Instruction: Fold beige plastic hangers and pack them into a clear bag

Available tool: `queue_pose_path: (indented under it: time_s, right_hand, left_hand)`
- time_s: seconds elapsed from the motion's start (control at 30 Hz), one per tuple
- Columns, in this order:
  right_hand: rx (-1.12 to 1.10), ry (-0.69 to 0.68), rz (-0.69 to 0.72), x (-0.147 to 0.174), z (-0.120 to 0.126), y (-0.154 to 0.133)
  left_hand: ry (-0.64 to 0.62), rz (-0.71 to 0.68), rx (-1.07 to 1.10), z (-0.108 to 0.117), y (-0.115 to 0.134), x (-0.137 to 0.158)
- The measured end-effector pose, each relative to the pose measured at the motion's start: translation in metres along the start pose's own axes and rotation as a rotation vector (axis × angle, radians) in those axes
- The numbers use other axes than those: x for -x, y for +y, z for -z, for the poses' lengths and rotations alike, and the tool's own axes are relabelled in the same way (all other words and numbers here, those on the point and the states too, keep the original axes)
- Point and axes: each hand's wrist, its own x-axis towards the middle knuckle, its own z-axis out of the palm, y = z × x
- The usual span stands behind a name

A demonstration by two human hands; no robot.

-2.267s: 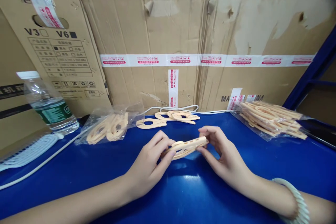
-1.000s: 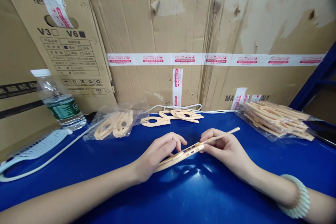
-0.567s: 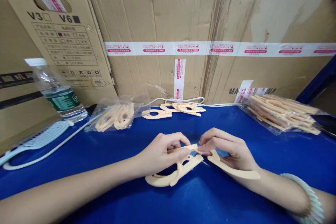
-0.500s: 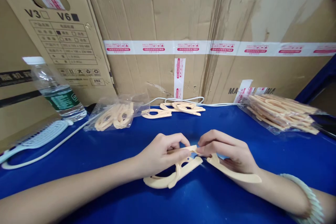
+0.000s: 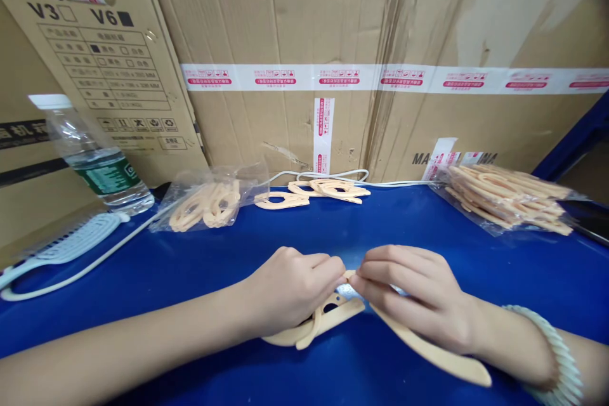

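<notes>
My left hand is closed, with its fingers pinching a beige plastic piece that looks like part of a folding clothes hanger. Opposite it, my right hand is closed too, fingertips meeting the left ones around the same piece. A long curved hanger arm sticks out from below my right palm toward the lower right. Beneath my left hand, more beige hanger parts show on the blue table; the hand hides part of them. Whether these join the held piece I cannot tell.
Loose beige hangers lie at the back, beside bagged hangers. Another bagged stack is at right. A water bottle, a hairbrush and a white cable are at left. Cardboard boxes form the back wall.
My left fingers have curled over the piece, and my right hand has turned palm down and closed in. The curved hanger arm has swung lower right. The camera view has shifted slightly.
</notes>
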Motion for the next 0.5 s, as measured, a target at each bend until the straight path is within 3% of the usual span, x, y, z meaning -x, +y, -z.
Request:
queue_pose_path:
  time_s: [0.13,0.33,0.5]
  right_hand:
    - [0.101,-0.032,0.129,0.001,0.003,-0.002]
    - [0.154,-0.037,0.197,0.004,0.001,-0.002]
    - [0.173,-0.034,0.309,0.007,0.004,-0.011]
  left_hand:
    - [0.019,-0.033,-0.013,0.002,0.002,0.000]
    - [0.028,-0.042,0.027,0.004,0.004,0.000]
    - [0.009,0.056,0.272,0.006,0.003,-0.002]
